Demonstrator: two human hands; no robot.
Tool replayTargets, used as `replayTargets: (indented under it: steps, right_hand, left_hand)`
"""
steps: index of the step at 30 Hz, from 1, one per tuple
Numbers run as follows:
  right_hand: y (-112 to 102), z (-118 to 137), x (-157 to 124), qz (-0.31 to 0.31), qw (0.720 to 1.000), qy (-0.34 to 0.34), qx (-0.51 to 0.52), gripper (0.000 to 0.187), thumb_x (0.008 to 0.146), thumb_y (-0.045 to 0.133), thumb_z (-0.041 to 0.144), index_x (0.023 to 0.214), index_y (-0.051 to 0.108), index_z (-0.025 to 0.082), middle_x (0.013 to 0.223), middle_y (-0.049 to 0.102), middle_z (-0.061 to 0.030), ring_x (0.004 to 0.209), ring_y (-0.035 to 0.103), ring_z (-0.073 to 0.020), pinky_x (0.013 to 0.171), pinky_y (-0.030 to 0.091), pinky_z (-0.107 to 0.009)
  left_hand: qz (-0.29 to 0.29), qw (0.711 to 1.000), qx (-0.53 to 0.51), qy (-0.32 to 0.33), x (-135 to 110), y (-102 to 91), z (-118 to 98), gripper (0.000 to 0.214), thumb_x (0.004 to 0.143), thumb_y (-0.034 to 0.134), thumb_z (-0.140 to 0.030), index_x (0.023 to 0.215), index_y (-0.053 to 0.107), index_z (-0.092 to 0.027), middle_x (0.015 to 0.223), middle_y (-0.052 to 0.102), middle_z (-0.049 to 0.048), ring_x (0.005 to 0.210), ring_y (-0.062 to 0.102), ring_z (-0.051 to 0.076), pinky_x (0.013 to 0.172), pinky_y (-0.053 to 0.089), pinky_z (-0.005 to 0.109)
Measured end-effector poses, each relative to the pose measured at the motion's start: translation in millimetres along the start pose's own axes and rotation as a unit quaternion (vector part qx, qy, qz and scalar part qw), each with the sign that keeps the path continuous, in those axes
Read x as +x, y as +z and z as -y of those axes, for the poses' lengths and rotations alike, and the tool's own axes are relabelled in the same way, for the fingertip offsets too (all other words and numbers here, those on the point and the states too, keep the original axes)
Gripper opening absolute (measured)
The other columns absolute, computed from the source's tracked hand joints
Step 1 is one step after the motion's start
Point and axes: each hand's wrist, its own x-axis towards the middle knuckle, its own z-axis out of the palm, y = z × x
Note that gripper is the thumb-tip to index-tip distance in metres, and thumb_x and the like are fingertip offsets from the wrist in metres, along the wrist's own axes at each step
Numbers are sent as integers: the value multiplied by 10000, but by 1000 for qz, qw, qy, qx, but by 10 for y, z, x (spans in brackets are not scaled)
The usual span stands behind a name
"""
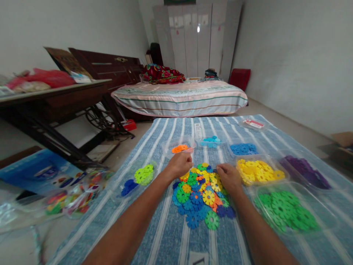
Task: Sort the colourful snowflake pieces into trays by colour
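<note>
Head view: I locate the mixed disc pile (pixel 195 198) on the striped cloth (pixel 171 235). The left hand (pixel 180 164) is beside the orange-disc tub (pixel 166 148); the right hand (pixel 229 177) is at the pile's edge. Fingers curl; I cannot confirm either grip. A low wrist sweep could scatter the pile.

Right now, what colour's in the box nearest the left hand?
Orange pieces, shown in the head view.
</note>
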Motion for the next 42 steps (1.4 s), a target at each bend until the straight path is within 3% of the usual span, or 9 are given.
replayTargets:
  steps: [5,10,16,25,31,42]
  right_hand:
    - [-4,-13,-8,1,1000,-11,-5,341,766,410,391,779,684,189,787,658,-42,774,582,-188,716,417,-293]
    - [-18,5,-32,-8,1000,-14,-16,343,766,412,391,768,686,185,796,666,-47,765,588,-183,719,422,-292]
    - [-16,-3,-36,-10,1000,-17,-19,323,761,425,380,775,690,196,797,671,-39,780,590,-184,736,425,-295]
    - [-6,-1,-22,-10,1000,-27,-9,333,767,415,382,759,684,186,778,663,-45,762,588,-182,728,426,-295]
    - [0,-6,-18,-10,999,-30,-13,340,772,403,383,758,685,193,781,664,-45,768,587,-186,730,425,-300]
    - [2,-19,-10,-9,1000,-21,-21,326,764,413,379,757,688,204,789,670,-37,773,588,-182,717,422,-290]
  left_hand:
    - [9,996,56,-64,-618,58,271,145,676,549,-276,712,624,-157,645,603,-2,615,540,127,525,310,209]
    - [15,995,42,-88,-909,145,306,199,646,594,-347,741,612,-172,700,595,-11,659,532,134,557,305,218]
    - [20,993,40,-109,-935,262,243,223,616,626,-327,781,597,-181,677,577,-18,627,510,130,541,272,224]
    - [2,985,-110,-130,-890,328,376,169,561,634,-261,633,524,-156,538,486,-50,521,441,99,486,246,211]
    - [8,957,-261,-130,-899,253,365,178,559,618,-272,643,526,-144,466,437,-65,459,384,74,462,255,199]
    - [19,926,-343,-154,-903,94,333,236,606,621,-339,682,548,-128,484,512,-36,414,412,60,426,289,189]
